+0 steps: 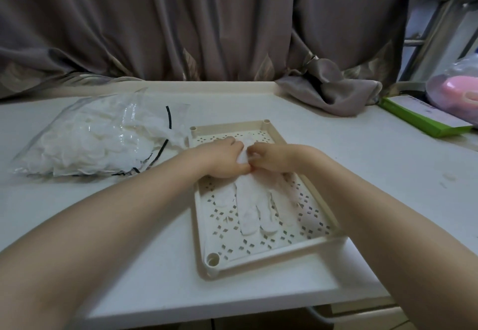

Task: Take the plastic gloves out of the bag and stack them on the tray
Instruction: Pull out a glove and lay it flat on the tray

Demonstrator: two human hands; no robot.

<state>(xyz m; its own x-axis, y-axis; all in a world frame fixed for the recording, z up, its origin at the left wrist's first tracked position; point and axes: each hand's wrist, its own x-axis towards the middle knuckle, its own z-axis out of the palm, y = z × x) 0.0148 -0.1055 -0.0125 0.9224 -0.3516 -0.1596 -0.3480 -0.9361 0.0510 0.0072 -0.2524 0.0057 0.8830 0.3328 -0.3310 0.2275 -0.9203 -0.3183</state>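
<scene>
A cream perforated tray (278, 252) lies on the white table in front of me. A thin clear plastic glove (252, 205) is spread on it, fingers pointing toward me. My left hand (223, 159) and my right hand (271, 159) meet over the glove's cuff end at the tray's far half, both pinching the plastic with curled fingers. A clear zip bag (90, 135) stuffed with more gloves lies to the left of the tray, its open mouth facing the tray.
A grey-brown curtain (207, 19) hangs behind the table, and its tied end (331, 91) lies on the back right. A green box (424, 120) and a bag with something pink (457, 94) sit at the far right. The table edge runs close below the tray.
</scene>
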